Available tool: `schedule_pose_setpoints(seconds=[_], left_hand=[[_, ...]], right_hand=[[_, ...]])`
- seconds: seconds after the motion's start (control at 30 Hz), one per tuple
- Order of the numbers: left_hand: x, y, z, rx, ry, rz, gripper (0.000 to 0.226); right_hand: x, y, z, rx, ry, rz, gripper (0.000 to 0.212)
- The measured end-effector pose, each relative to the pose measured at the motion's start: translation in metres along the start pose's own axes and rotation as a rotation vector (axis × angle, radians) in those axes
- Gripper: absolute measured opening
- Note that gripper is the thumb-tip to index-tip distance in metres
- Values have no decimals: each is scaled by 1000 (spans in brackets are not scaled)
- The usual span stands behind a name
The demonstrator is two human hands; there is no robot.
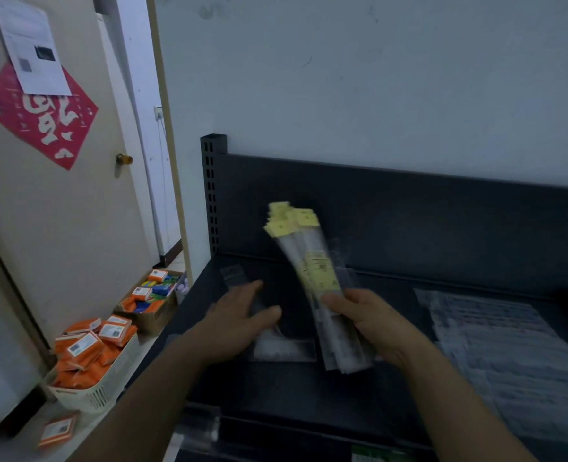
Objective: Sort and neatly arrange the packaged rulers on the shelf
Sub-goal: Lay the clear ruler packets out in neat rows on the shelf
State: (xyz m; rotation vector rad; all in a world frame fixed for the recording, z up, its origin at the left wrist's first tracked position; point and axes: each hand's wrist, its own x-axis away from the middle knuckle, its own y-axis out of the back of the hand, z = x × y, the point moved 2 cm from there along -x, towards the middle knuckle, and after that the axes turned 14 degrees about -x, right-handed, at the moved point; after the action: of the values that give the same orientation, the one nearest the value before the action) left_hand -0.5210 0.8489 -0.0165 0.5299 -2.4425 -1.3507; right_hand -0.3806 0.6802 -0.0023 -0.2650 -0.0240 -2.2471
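My right hand (372,323) grips a bundle of several packaged rulers (309,258) in clear sleeves with yellow header cards, held tilted up and to the left above the dark shelf (309,388). My left hand (239,318) hovers flat with spread fingers over loose clear-sleeved rulers (284,350) lying on the shelf. Whether it touches them is blurred. One more clear sleeve (233,274) lies near the shelf's back left.
A wide spread of clear packaged rulers (502,355) covers the shelf's right part. Left of the shelf stand a white basket of orange packets (89,355) and a cardboard box of orange and blue packets (152,295). A door (59,195) is at the left.
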Motion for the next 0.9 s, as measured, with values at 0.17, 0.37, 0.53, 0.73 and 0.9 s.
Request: schedule_pose_setpoints(seconds=[0.17,0.37,0.53,0.73,0.9], left_hand=[[-8,-33,7,-567,24,151,69],[-38,-51,-36,-645,-61,112,70],[-65,-54,-74,-789,-329,-74,69],[-93,-79,-100,-788,-537,83,56],[-79,-76,-83,-743,-449,119,58]], right_hand=[[1,33,8,-11,35,-92,29],[13,62,13,12,69,-96,26],[25,90,13,39,81,-165,27],[36,106,16,77,88,-187,24],[36,109,17,107,65,-179,26]])
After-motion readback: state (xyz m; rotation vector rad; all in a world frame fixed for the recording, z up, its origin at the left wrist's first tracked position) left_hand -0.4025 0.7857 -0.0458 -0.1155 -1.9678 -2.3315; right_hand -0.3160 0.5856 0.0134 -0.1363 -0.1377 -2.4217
